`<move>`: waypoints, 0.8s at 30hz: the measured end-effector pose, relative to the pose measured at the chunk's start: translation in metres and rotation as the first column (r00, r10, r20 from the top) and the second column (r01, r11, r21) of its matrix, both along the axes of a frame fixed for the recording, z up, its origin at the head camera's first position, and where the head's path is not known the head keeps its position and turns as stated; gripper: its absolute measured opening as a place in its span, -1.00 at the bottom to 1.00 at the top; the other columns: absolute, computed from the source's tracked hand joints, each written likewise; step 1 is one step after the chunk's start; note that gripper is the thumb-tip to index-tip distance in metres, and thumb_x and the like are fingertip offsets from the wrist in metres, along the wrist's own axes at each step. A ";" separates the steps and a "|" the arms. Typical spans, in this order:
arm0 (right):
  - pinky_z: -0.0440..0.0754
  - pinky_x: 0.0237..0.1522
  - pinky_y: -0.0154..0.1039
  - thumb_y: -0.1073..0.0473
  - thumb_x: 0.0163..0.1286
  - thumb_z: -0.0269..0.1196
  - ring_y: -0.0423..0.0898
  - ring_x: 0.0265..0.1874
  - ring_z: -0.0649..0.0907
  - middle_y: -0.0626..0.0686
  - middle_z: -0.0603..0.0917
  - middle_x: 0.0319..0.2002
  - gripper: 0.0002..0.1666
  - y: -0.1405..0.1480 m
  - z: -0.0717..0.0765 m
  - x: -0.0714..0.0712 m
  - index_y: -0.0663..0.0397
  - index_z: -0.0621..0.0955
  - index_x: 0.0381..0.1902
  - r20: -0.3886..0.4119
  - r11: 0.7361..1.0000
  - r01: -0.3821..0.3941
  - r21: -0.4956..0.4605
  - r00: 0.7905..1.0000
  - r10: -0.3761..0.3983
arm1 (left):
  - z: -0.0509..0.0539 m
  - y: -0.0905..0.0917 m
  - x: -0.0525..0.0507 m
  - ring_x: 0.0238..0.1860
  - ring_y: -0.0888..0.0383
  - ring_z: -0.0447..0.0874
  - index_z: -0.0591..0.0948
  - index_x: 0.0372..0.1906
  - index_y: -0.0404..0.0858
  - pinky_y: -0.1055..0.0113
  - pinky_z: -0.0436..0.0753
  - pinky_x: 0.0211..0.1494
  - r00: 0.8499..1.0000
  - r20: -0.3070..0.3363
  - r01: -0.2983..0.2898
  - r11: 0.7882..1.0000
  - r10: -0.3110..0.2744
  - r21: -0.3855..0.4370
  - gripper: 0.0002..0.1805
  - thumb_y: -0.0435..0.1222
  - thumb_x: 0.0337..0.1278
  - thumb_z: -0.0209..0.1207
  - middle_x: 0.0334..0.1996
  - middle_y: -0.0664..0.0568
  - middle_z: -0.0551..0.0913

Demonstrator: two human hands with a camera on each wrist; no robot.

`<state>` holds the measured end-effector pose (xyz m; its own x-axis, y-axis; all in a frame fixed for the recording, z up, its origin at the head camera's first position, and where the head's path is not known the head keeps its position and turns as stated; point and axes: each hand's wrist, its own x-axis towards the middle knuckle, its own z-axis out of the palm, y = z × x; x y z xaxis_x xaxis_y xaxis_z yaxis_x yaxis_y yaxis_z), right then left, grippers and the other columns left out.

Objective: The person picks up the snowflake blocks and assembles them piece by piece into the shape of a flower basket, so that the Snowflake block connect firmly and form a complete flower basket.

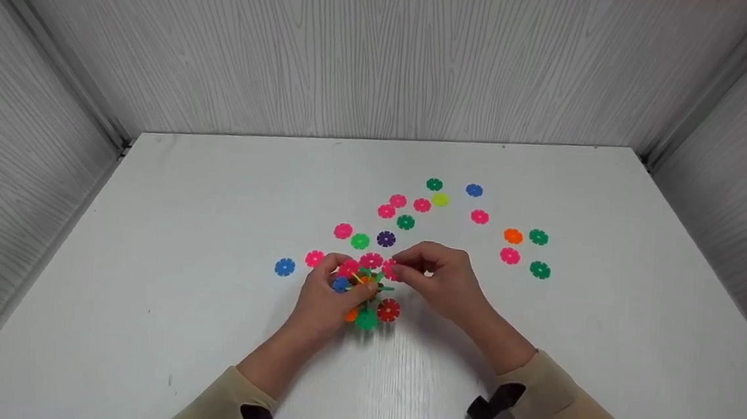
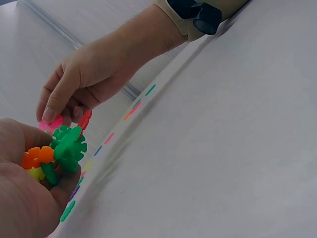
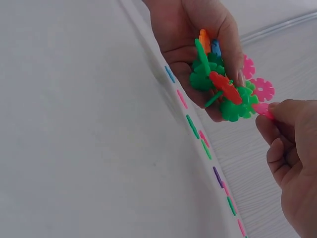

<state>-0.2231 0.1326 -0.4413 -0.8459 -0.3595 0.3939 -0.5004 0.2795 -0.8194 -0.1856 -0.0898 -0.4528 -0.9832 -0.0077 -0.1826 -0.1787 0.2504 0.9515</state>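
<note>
My left hand (image 1: 324, 297) holds a cluster of interlocked notched plastic discs (image 3: 202, 79), in green, orange, blue, pink and red. Its thumb lies across the cluster in the head view. At the cluster's right side, my right hand (image 1: 452, 282) pinches a pink notched disc (image 3: 263, 109) between thumb and forefinger. In the right wrist view that disc meets a green disc (image 3: 237, 105) of the cluster; whether it is slotted in cannot be told. A red disc (image 1: 388, 310) and a green disc (image 1: 366, 319) stick out on the near side. The palm hides part of the cluster.
Loose discs lie flat on the white table (image 1: 182, 222) beyond the hands, among them a purple one (image 1: 386, 238) and a yellow one (image 1: 440, 200). A blue disc (image 1: 284, 267) lies to the left, an orange one (image 1: 513, 236) to the right. Wood-grain panels (image 1: 384, 59) enclose the table.
</note>
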 end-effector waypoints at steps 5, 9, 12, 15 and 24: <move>0.74 -0.30 -0.21 0.17 0.43 0.47 -0.10 -0.31 0.71 -0.18 0.80 -0.22 -0.88 0.000 -0.001 0.001 -0.07 0.83 -0.10 0.015 0.999 -0.031 -0.007 0.999 0.032 | 0.002 0.001 0.001 0.30 0.00 0.51 0.48 0.20 -0.03 0.14 0.78 0.10 1.000 -0.009 -0.006 1.000 0.006 0.006 -0.38 -0.20 0.12 0.58 0.14 0.01 0.61; 0.73 -0.30 -0.22 0.16 0.42 0.48 -0.09 -0.30 0.71 -0.16 0.80 -0.23 -0.88 0.000 -0.002 0.002 -0.07 0.84 -0.11 0.021 0.999 -0.044 -0.003 0.999 0.044 | 0.003 0.002 0.002 0.26 0.00 0.56 0.48 0.17 -0.07 0.16 0.77 0.12 1.000 -0.016 -0.005 1.000 0.005 0.016 -0.42 -0.23 0.14 0.56 0.12 -0.01 0.64; 0.74 -0.27 -0.24 0.16 0.42 0.48 -0.08 -0.27 0.73 -0.15 0.80 -0.22 -0.87 0.000 -0.002 0.001 -0.07 0.84 -0.10 0.046 0.999 -0.043 -0.015 0.998 0.044 | 0.002 0.001 0.002 0.28 -0.01 0.56 0.48 0.21 -0.06 0.14 0.76 0.15 1.000 -0.021 0.008 0.999 -0.008 0.040 -0.39 -0.22 0.15 0.56 0.15 -0.01 0.64; 0.75 -0.24 -0.25 0.16 0.44 0.47 -0.07 -0.24 0.73 -0.14 0.81 -0.20 -0.86 0.001 -0.001 0.000 -0.07 0.83 -0.07 0.057 0.999 -0.042 -0.022 0.997 0.043 | 0.003 -0.002 0.001 0.36 -0.02 0.50 0.51 0.30 -0.02 0.10 0.74 0.19 0.998 -0.030 0.058 0.995 -0.056 0.083 -0.37 -0.17 0.18 0.53 0.23 0.01 0.61; 0.74 -0.19 -0.28 0.16 0.47 0.44 -0.08 -0.23 0.72 -0.17 0.82 -0.18 -0.83 0.004 0.003 -0.004 -0.01 0.83 -0.03 0.071 0.998 -0.055 0.005 0.996 0.055 | 0.010 -0.013 -0.002 0.34 0.00 0.55 0.58 0.41 -0.04 0.13 0.70 0.26 0.967 -0.029 0.256 0.959 -0.254 0.122 -0.40 -0.13 0.29 0.45 0.29 0.02 0.63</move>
<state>-0.2269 0.1370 -0.4385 -0.8505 -0.4086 0.3312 -0.4559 0.2589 -0.8515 -0.1878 -0.1029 -0.4425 -0.9518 0.2655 -0.1536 -0.1118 0.1661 0.9798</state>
